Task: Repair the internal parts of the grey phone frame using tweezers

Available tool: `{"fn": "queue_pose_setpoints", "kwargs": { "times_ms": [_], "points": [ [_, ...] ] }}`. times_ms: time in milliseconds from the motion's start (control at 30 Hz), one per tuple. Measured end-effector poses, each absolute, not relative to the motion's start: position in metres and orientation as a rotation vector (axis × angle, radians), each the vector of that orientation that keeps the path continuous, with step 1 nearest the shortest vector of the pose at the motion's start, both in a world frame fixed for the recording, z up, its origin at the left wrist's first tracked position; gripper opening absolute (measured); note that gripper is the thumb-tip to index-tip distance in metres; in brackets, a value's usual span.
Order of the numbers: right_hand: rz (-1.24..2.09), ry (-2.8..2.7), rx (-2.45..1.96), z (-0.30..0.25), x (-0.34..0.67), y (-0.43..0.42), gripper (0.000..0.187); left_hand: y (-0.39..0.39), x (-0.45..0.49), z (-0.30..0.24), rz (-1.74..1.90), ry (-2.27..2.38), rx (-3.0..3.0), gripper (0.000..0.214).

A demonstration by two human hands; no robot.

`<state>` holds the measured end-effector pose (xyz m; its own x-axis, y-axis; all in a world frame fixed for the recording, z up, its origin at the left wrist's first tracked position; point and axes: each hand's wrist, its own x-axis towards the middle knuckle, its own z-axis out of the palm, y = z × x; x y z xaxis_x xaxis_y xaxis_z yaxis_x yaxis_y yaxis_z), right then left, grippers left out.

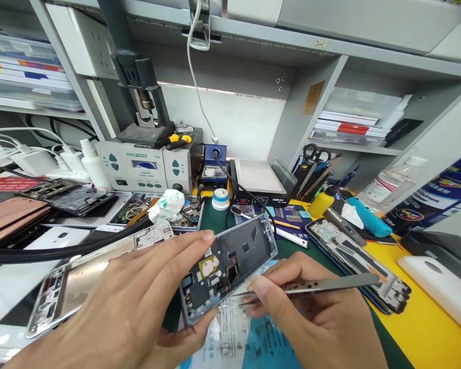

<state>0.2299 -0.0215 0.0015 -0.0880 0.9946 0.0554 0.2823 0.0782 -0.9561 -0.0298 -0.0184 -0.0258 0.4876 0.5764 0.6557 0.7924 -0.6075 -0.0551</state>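
Note:
My left hand [146, 287] grips a blue-edged phone frame [249, 251] by its left end, fingers along the upper edge and thumb beneath. The frame is tilted, its dark inner side facing me, with a yellow patch and small cut-outs showing. In my right hand [303, 312] is a pair of metal tweezers [326, 285], pinched between thumb and fingers. Their tips point left, close by the frame's lower edge; whether they touch it I cannot tell. Below both hands lies a blue and white printed sheet [269, 338].
Another phone frame [88, 279] lies at left, and an opened phone [357, 261] at right. Behind stand a grey soldering station [138, 166], a small round tub [220, 200], a flat heating plate [257, 177] and a yellow bottle [320, 202]. A black hose [61, 253] crosses the left side.

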Motion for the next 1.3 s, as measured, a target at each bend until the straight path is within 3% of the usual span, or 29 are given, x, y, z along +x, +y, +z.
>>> {"fn": "queue_pose_setpoints", "kwargs": {
  "times_ms": [167,300,533,1000,1300],
  "points": [
    [1.274,-1.387,-1.173,0.016,0.239,-0.013,0.039,-0.013,-0.027,-0.022,-0.833,-1.245,-2.351,0.061],
    [1.301,-1.187,-1.178,0.028,0.24,-0.011,0.039,-0.008,-0.03,-0.02,-0.762,-1.334,-2.399,0.066],
    [1.373,-1.286,-1.053,0.021,0.25,-0.001,0.042,-0.011,-0.039,-0.021,-0.559,-1.324,-2.523,0.065],
    [1.475,-1.037,-0.956,0.03,0.26,0.018,0.052,-0.002,-0.043,-0.008,-0.527,-1.229,-2.734,0.061],
    [1.478,-1.019,-0.929,0.032,0.262,0.021,0.049,-0.012,-0.034,-0.016,-0.609,-1.492,-2.76,0.056]
  ]
}}
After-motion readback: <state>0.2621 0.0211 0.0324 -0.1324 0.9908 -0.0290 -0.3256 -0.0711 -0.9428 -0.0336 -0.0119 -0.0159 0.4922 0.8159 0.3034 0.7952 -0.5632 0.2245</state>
